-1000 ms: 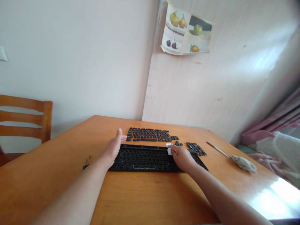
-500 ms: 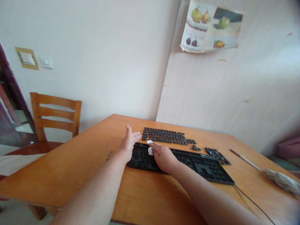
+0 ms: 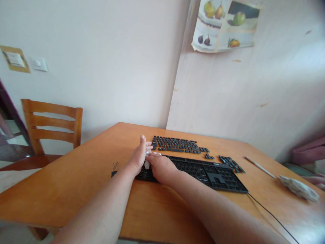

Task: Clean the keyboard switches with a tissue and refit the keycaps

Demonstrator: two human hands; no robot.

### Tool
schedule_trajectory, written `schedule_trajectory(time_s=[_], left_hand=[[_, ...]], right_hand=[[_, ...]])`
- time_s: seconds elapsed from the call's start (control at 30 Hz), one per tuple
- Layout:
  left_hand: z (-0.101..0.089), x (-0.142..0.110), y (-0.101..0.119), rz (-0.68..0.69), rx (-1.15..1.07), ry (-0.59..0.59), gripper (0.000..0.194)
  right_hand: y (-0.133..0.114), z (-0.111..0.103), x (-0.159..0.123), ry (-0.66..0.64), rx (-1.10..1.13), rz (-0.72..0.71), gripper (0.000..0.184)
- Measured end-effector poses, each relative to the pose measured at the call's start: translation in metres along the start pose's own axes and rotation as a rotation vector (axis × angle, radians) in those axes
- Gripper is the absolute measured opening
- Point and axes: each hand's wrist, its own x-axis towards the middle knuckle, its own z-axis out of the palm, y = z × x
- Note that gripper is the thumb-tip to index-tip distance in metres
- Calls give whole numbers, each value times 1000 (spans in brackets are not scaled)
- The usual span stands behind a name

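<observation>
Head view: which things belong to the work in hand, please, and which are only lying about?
Belonging to the work:
keyboard body, left hand open at its left end
white tissue, in the right hand
loose keycaps, laid out behind

Seemingly just lying about:
slim stick
crumpled bundle
binder clip
</observation>
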Motion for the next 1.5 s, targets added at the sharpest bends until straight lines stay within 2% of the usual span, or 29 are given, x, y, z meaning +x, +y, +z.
schedule_trajectory(time_s=[0.17, 0.3, 0.6, 0.77, 0.97, 1.2, 1.33, 1.5], left_hand=[[-4, 4, -10, 108, 186, -17, 101], [-6, 3, -13, 156, 254, -7, 97], [-5, -2, -6, 130, 266, -13, 98], [-6, -1, -6, 110, 231, -16, 97], [-6, 0, -6, 61, 164, -44, 99], [-4, -5, 1, 16, 107, -48, 99], [-3, -4, 2, -21, 38, -72, 101], [-2, -2, 2, -72, -45, -84, 103]], right_hand=[[22, -14, -28, -1, -41, 58, 42], [42, -27, -60, 25, -82, 131, 48], [108, -46, -141, 176, -83, 280, 51], [127, -55, -162, 194, -82, 333, 48], [108, -48, -146, 219, -67, 365, 44], [63, -27, -99, 161, 18, 238, 47], [32, -22, -68, 130, 68, 147, 46], [-2, -18, -36, 18, 49, 96, 41]])
